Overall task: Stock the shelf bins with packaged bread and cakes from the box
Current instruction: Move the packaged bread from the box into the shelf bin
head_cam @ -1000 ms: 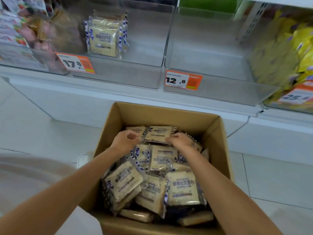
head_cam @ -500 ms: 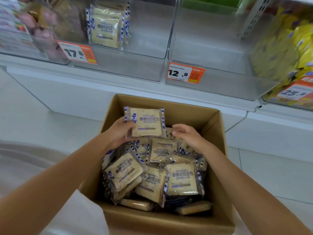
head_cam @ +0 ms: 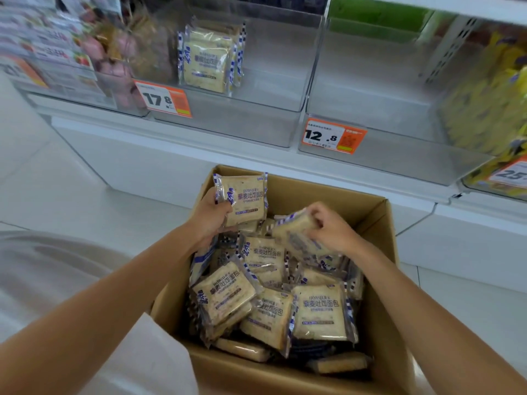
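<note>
Corrugated brown cardboard box (head_cam: 379,269) brims with glossy square toast bread packets. Left hand (head_cam: 209,215) grasps one upright packet (head_cam: 245,199) at the box's far left corner; right hand (head_cam: 332,226) pinches a tilted packet (head_cam: 296,235) near the far edge. Clear acrylic bin (head_cam: 271,89) holds several.

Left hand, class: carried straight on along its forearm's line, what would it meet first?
Probably the far wall of the cardboard box, just beyond the bread packet the left hand holds; if it clears that rim, the white shelf front. Depth is unclear.
</note>
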Tool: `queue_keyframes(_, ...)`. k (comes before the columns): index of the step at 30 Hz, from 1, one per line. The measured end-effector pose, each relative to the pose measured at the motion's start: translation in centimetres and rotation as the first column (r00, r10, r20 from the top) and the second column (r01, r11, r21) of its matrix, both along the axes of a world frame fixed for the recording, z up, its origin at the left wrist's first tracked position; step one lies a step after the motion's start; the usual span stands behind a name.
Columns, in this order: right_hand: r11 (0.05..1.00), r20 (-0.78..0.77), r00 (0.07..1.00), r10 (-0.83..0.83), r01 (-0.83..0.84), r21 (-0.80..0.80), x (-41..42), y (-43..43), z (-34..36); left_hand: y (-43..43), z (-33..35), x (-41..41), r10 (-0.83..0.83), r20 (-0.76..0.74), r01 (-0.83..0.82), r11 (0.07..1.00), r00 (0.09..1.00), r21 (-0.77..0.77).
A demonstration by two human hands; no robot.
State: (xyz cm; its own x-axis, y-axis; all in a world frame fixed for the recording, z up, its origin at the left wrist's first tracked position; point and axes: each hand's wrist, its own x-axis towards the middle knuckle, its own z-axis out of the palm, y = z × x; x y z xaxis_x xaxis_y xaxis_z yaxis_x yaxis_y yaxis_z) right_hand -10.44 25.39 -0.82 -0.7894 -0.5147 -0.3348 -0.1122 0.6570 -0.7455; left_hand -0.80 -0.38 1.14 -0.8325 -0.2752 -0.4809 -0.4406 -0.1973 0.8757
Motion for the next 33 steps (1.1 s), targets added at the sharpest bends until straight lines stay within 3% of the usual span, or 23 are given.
queue_keyframes(3, 0.948, 0.036, 0.992, -0.122, 0.127, -0.292, -0.2, 0.2, 4.9, 0.6, 1.5, -0.1, 0.045, -0.022, -0.045, 0.999, 0.999, 0.010)
queue_keyframes(6, 0.776, 0.220, 0.954, -0.206, 0.296, -0.556, 0.4, -2.1, 7.8, 1.3, 2.4, -0.2, 0.117, -0.024, -0.111, 0.977, 0.993, 0.180)
queue_keyframes(8, 0.658, 0.341, 0.892, -0.297, 0.450, -0.604, 1.1, -4.2, 8.3, 1.7, 3.3, -0.2, 0.113, -0.044, -0.093, 0.944, 0.993, 0.317)
queue_keyframes(10, 0.665, 0.308, 0.868, -0.389, 0.497, -0.557, 1.9, -6.1, 7.8, 2.2, 4.2, -0.3, 0.033, -0.136, 0.014, 0.943, 0.990, 0.334)
queue_keyframes(12, 0.790, 0.134, 0.902, -0.410, 0.424, -0.443, 2.6, -7.5, 7.4, 2.4, 5.1, -0.3, -0.015, -0.209, 0.059, 0.977, 0.978, 0.205)
queue_keyframes(14, 0.906, -0.020, 0.945, -0.327, 0.307, -0.290, 3.1, -8.2, 8.1, 1.6, 5.5, -0.2, -0.009, -0.212, 0.026, 0.997, 0.977, 0.077)
queue_keyframes(18, 0.966, -0.176, 0.977, -0.124, 0.078, -0.244, 2.3, -9.2, 11.3, -2.0, 7.2, 0.0, 0.000, -0.185, -0.013, 0.997, 0.983, -0.071)
queue_keyframes(22, 0.970, -0.383, 0.908, 0.166, -0.220, -0.100, 0.5, -12.3, 15.3, -4.8, 11.1, -0.9, -0.164, -0.272, 0.110, 0.973, 0.948, -0.204)
queue_keyframes(30, 0.895, -0.305, 0.952, 0.026, -0.158, -0.417, -7.1, -20.3, 21.4, -12.8, 19.0, -7.5, -0.240, -0.360, 0.040, 0.875, 0.902, -0.483)
queue_keyframes(33, 0.850, -0.275, 0.955, -0.111, -0.053, -0.524, -10.7, -23.5, 21.4, -16.7, 19.2, -10.3, -0.201, -0.441, -0.146, 0.757, 0.875, -0.636)
